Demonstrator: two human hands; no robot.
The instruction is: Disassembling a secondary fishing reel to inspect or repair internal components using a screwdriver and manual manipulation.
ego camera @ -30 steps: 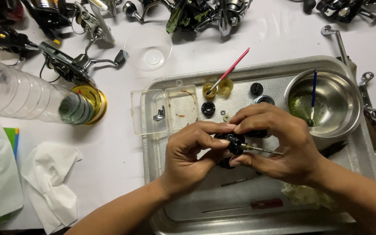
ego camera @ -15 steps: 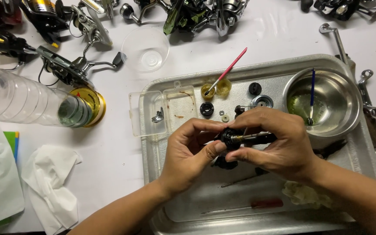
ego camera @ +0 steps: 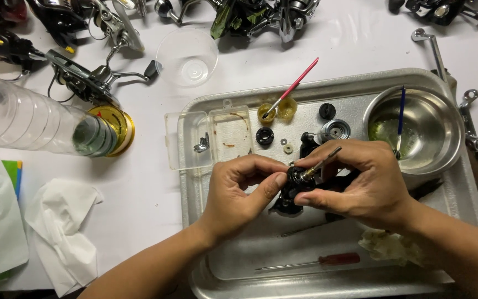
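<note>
Over a metal tray [ego camera: 233,271], my left hand [ego camera: 239,194] and my right hand [ego camera: 360,185] hold a black fishing-reel body [ego camera: 289,196] between them. My left thumb and fingers pinch its round black part. My right hand grips the body and a thin metal shaft [ego camera: 321,162] that sticks up and to the right from it. Small black and silver reel parts [ego camera: 327,119] lie on the tray just beyond my fingers.
A steel bowl [ego camera: 432,133] holds a blue brush. A pink brush [ego camera: 294,87] rests in a yellow cap. A red-handled screwdriver [ego camera: 316,260] and a clear lid [ego camera: 206,138] lie on the tray. A plastic bottle [ego camera: 34,119], tissues [ego camera: 67,221] and several reels [ego camera: 250,16] surround it.
My hands turned the reel body; the metal shaft that pointed right now angles up and to the right. My left thumb has shifted onto the round black part.
</note>
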